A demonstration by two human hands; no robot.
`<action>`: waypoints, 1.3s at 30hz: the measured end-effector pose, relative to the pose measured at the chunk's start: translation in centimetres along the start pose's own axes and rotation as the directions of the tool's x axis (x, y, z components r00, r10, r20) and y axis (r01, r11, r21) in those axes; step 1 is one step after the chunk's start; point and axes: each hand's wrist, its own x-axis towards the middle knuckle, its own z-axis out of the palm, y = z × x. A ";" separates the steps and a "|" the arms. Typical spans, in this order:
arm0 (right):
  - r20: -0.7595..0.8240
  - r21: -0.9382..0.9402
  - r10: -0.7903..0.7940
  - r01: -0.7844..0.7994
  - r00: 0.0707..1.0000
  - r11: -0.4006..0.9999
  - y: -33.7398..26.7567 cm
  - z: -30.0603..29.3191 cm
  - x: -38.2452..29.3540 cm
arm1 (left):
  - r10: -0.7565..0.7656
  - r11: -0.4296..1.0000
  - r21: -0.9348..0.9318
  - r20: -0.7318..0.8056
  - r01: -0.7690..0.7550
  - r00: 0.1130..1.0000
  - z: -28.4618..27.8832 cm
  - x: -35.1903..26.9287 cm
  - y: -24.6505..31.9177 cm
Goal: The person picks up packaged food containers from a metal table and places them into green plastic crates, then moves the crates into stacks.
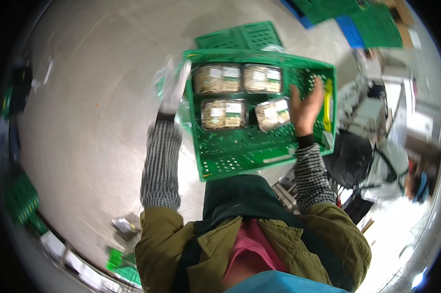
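Before me is a green perforated plastic crate (242,168). In it lie clear plastic punnets with pale stringy contents and labels bearing writing: a far-left punnet (218,79), a far-right punnet (262,78), a near-left punnet (224,114) and a near-right punnet (273,114), which sits askew. My right hand (309,108) reaches over the crate's right part with thumb and fingers apart. It is beside the askew punnet; whether they touch is unclear. Along the left rim is my left hand (175,88), edge-on and blurred, so its grip on the rim is hard to make out.
Another green crate (238,36) shows behind, with clear plastic film (163,78) at the left. A yellow strip (327,104) runs along the right wall. Right of me is a black bag (350,157). Green stacked crates (378,25) stand at the far right on the grey floor (96,110).
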 end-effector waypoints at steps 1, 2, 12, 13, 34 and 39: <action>-0.050 -0.146 0.146 -0.152 0.988 0.977 5.0 -3.6 -1.2 | 0.104 0.863 0.498 -0.012 -0.084 0.995 4.2 -3.7 1.6; -0.087 -0.411 0.201 -0.219 0.976 0.885 10.0 -5.3 -3.7 | 0.229 0.706 0.704 -0.128 -0.074 0.965 3.1 -7.2 -1.2; 0.197 -0.407 0.430 -0.326 0.881 0.853 28.3 -6.4 -6.3 | -0.066 0.947 0.255 -0.435 0.193 0.898 4.9 -13.6 -9.3; 0.155 -0.410 0.400 -0.309 0.904 0.858 29.3 -6.5 -4.6 | -0.084 0.960 0.200 -0.460 0.196 0.884 6.4 -13.7 -9.9; -0.760 -0.046 0.647 -0.998 0.067 0.049 22.4 -56.5 -69.6 | 0.389 0.010 0.726 0.631 -0.688 0.671 47.0 -25.0 -24.0; -0.926 -0.029 0.282 -0.697 -0.251 -0.716 21.0 -67.2 -89.5 | 0.110 0.452 0.059 0.986 -0.890 0.122 74.8 -46.3 -40.4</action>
